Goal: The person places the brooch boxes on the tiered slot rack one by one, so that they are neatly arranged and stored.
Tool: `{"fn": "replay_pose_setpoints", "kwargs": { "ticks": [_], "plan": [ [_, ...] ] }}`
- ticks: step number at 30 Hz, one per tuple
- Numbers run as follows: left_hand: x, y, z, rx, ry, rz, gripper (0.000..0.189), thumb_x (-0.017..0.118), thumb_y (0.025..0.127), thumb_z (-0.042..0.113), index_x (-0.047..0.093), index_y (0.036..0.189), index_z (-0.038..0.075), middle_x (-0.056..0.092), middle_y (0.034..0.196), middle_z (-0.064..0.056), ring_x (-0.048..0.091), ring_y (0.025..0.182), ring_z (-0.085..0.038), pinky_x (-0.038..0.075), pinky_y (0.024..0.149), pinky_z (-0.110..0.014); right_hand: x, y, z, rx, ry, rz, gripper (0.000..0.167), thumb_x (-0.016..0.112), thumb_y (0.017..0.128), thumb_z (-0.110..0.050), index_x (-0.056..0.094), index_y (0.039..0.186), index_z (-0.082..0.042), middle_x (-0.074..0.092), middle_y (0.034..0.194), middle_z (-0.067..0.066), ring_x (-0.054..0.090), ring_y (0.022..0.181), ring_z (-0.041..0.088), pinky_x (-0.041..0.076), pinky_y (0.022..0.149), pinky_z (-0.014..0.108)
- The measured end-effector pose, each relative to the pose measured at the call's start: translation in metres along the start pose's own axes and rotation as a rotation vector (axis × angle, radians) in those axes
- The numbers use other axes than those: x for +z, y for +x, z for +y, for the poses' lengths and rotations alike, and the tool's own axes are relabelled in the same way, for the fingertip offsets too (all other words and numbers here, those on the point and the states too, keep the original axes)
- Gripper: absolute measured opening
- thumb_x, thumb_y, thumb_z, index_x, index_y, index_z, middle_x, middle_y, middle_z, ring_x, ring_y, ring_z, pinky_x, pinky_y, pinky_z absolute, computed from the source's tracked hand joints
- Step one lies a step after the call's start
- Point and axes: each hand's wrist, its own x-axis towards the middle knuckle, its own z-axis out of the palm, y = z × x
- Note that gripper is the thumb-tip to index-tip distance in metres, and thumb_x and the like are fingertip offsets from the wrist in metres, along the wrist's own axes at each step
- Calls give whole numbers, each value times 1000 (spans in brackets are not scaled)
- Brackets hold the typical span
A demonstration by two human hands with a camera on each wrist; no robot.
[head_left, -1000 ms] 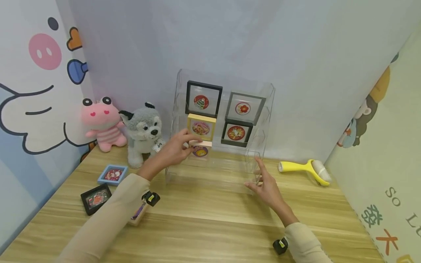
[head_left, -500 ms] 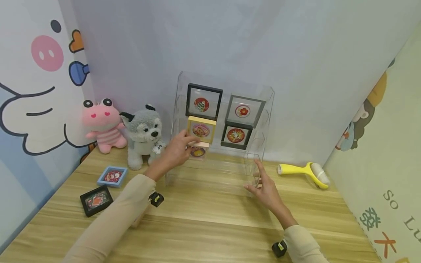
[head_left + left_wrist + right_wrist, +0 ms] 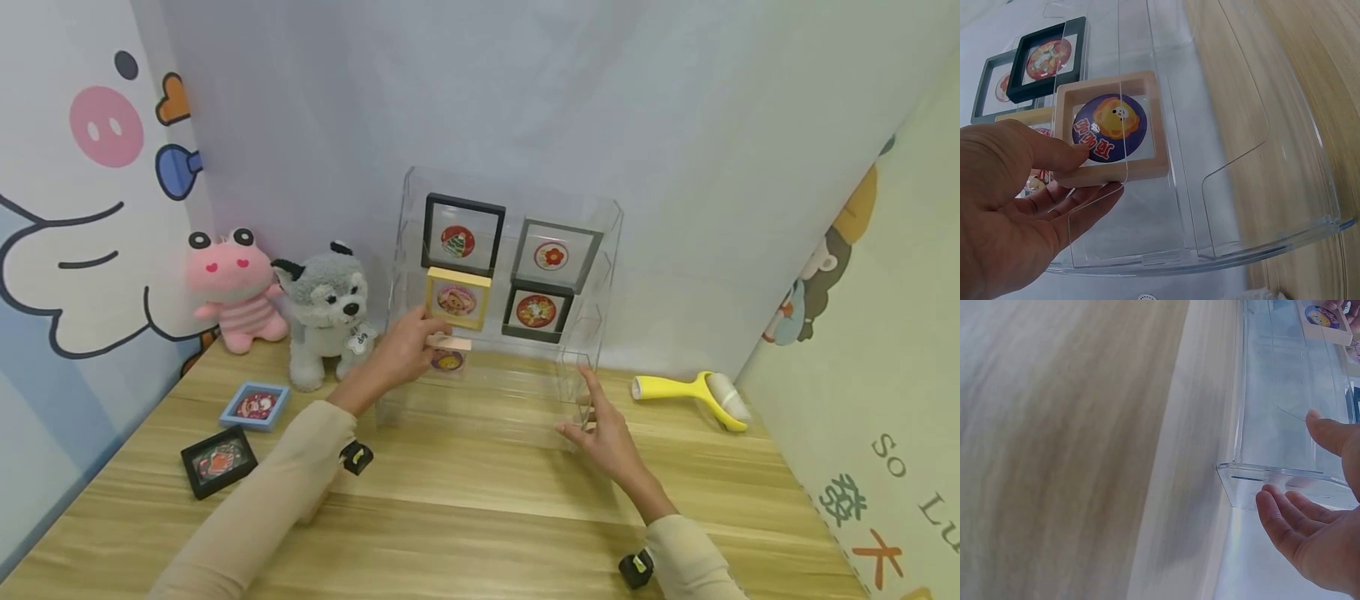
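Note:
My left hand pinches a peach square picture frame with a purple round picture, thumb in front and fingers behind. The frame is at a lower tier of the clear acrylic display stand, below a yellow frame. Above and to the right on the stand are a black frame, a grey frame and a smaller black frame. At the stand's right side panel is my right hand, thumb and fingers spread on either side of the panel's edge.
A blue frame and a black frame lie on the wooden table at left. Behind them sit a pink plush and a grey plush dog. A yellow-handled roller lies right of the stand.
My left hand has lowered the peach frame slightly, away from the yellow frame's bottom edge and a little left. The right hand has kept its place at the stand's side.

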Motion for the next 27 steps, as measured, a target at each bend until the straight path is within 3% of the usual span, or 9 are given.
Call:
{"fn": "replay_pose_setpoints", "kwargs": {
  "ticks": [5, 12, 17, 21, 27],
  "plan": [
    [-3, -2, 0, -8, 3, -14, 33, 64, 87, -7, 70, 118, 3, 59, 110, -17, 61, 100, -33, 53, 82, -45, 1, 0, 0, 4, -6, 2, 96, 81, 83, -10, 22, 158, -21, 60, 120, 28, 68, 94, 40, 60, 74, 39],
    [-11, -6, 1, -26, -41, -21, 30, 71, 90, 3, 69, 120, 5, 53, 113, -17, 59, 95, -31, 53, 80, -44, 1, 0, 0, -3, -1, 8, 96, 81, 83, -9, 23, 158, -19, 60, 120, 29, 68, 95, 42, 60, 74, 40],
    [-19, -15, 1, 59, -141, 54, 29, 71, 88, -2, 70, 116, 2, 50, 114, -17, 58, 104, -35, 55, 86, -46, 1, -1, 0, 0, -2, 9, 95, 81, 83, -9, 23, 158, -19, 60, 120, 29, 68, 96, 43, 60, 74, 41],
    [-33, -26, 1, 115, -220, 141, 26, 68, 89, -6, 70, 115, -2, 52, 112, -19, 59, 108, -39, 57, 88, -46, 1, -1, 0, -4, -5, 10, 95, 81, 83, -8, 23, 158, -18, 60, 119, 29, 68, 95, 42, 59, 74, 41],
    [-56, -46, -17, 102, -269, 225, 23, 63, 90, -10, 69, 111, -4, 56, 107, -20, 62, 101, -36, 59, 83, -43, 1, 0, -1, -9, -4, 16, 93, 81, 83, -9, 24, 157, -16, 60, 118, 30, 67, 94, 41, 59, 74, 40]
  ]
}}
